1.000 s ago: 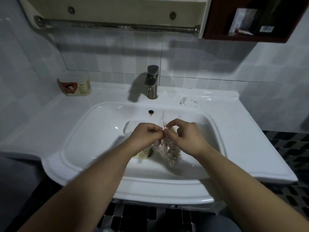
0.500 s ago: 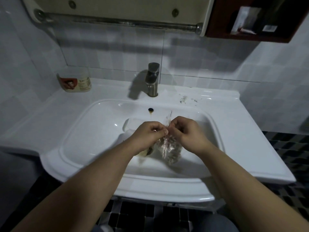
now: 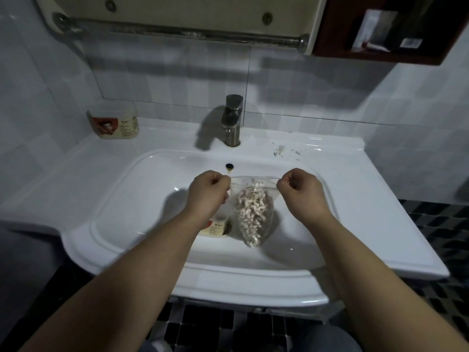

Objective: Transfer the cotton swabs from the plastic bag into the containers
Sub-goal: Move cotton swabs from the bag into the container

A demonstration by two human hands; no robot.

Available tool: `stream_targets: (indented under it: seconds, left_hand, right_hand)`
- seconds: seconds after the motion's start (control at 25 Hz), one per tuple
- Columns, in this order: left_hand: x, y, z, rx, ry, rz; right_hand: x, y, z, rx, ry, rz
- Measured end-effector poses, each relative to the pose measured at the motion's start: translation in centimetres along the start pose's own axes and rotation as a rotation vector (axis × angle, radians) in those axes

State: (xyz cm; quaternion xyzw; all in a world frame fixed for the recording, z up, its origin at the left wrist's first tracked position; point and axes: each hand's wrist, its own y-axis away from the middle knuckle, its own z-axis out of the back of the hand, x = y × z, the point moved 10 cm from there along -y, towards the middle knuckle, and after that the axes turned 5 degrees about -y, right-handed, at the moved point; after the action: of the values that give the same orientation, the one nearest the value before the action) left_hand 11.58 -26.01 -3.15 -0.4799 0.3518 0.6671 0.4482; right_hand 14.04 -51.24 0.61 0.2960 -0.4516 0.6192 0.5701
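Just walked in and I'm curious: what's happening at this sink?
A person holds a clear bag of swabs over the sink, the left hand and right hand each pinching a top corner. One container sits in the basin by the left wrist; a second container stands on the back-left ledge. No swabs show outside the bag.

Left hand [image 3: 209, 191] and right hand [image 3: 300, 191] each pinch top corner of plastic bag [image 3: 267, 187], mouth stretched taut between them above sink [image 3: 127, 199] basin. Cotton swabs [image 3: 250, 212] bunched in bag's lower part. Container [image 3: 215, 227] in basin, partly hidden under left wrist. Second container [image 3: 113, 123] on counter [image 3: 63, 179], left of faucet [image 3: 232, 120].
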Motion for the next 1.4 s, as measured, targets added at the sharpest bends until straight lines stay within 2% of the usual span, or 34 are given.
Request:
stream_targets:
  seconds: [0.12, 0.32, 0.4, 0.6, 0.8, 0.96, 1.12, 1.16, 1.2, 1.32, 1.4]
  left_hand:
    - [-0.5, 0.5, -0.6, 0.043, -0.029, -0.033]
    - [-1.2, 1.5, -1.8, 0.129, -0.040, -0.054]
    - [-1.0, 1.3, -1.8, 0.092, -0.069, -0.071]
    - [-0.9, 0.5, 1.3, -0.108, -0.086, -0.043]
    - [-1.4, 0.7, 0.1, -0.004, -0.057, -0.109]
    - [-2.2, 1.4, -0.6, 0.040, -0.008, -0.137]
    - [-1.5, 0.2, -1.2, 0.053, -0.002, -0.107]
    - [-1.6, 0.0, -1.4, 0.059, -0.001, -0.103]
    - [-1.8, -0.3, -1.6, 0.067, -0.001, -0.102]
    - [-2.8, -1.2, -1.7, 0.051, -0.025, -0.103]
    - [-3.6, -2.2, -1.1, 0.029, -0.114, -0.112]
  right_hand:
    - [-0.1, 0.1, 0.2, -0.009, 0.004, -0.006]
    - [0.7, 1.0, -1.3, 0.127, -0.028, 0.017]
    - [0.7, 1.1, -1.6, 0.138, -0.002, 0.020]
    - [0.6, 0.4, 0.0, 0.014, 0.031, 0.017]
    - [1.1, 0.6, -0.3, 0.028, 0.033, 0.059]
    - [4.5, 0.9, -1.0, 0.089, 0.161, 0.265]
    - [9.7, 2.1, -4.8, 0.285, 0.456, 0.713]
    - [10.5, 2.1, -5.7, 0.330, 0.485, 0.772]
    - [10.7, 1.5, -6.6, 0.384, 0.512, 0.760]
    - [9.2, -1.2, -8.7, 0.536, 0.667, 0.515]
    - [8.3, -2.7, -9.4, 0.588, 0.686, 0.401]
